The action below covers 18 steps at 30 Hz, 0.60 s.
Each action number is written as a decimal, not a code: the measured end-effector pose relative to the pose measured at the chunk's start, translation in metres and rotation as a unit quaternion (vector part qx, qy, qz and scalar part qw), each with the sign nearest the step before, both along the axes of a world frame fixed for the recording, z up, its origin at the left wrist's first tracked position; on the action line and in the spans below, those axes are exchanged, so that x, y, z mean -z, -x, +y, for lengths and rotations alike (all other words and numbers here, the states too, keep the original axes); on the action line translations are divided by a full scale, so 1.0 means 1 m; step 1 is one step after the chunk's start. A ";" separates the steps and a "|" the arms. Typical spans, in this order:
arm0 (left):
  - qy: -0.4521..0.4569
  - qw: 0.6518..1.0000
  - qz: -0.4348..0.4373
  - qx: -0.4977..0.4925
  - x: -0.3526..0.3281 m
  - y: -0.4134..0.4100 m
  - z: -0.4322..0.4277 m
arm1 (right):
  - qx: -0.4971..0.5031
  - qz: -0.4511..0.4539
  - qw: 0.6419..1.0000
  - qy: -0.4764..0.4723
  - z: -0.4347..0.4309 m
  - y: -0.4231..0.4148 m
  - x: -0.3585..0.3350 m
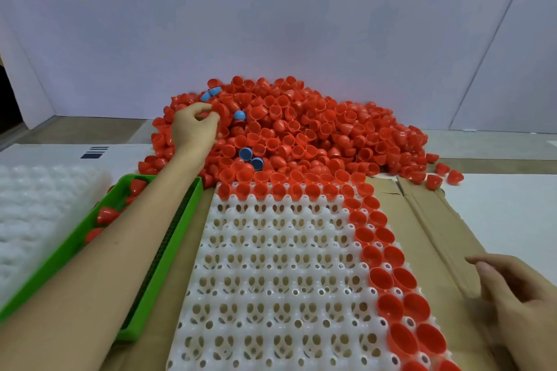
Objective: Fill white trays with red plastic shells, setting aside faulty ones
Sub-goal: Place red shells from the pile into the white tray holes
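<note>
A big pile of red plastic shells (301,129) lies at the back of the table. My left hand (194,126) reaches into the pile's left side, its curled fingers and thumb pinching a red shell (207,115). The white tray (271,265) lies in front of me. Red shells fill its far row and its two right-hand columns, and the other pockets are bare. My right hand (518,295) rests open on the cardboard (428,235) just right of the tray and holds nothing.
A green bin (168,250) with several red shells stands left of the tray, under my left forearm. White trays (36,220) are stacked at the far left. A few blue shells (245,153) are mixed into the pile. A white wall backs the table.
</note>
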<state>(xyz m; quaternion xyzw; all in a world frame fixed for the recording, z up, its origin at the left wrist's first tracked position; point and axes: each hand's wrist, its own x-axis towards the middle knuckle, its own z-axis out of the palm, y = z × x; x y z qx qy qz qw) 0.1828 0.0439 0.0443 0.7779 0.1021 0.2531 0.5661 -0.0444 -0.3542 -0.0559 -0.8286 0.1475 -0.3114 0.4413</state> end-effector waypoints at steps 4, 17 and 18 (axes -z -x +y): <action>0.197 0.963 0.017 0.184 -0.026 0.063 -0.032 | -0.025 -0.014 0.999 -0.032 0.005 -0.001 -0.015; 0.077 0.949 -0.113 0.283 0.011 0.201 -0.095 | -0.321 -0.071 0.942 -0.063 0.168 -0.002 -0.113; 0.077 0.952 -0.117 0.271 0.013 0.202 -0.093 | -0.318 -0.079 0.940 -0.089 0.171 -0.003 -0.110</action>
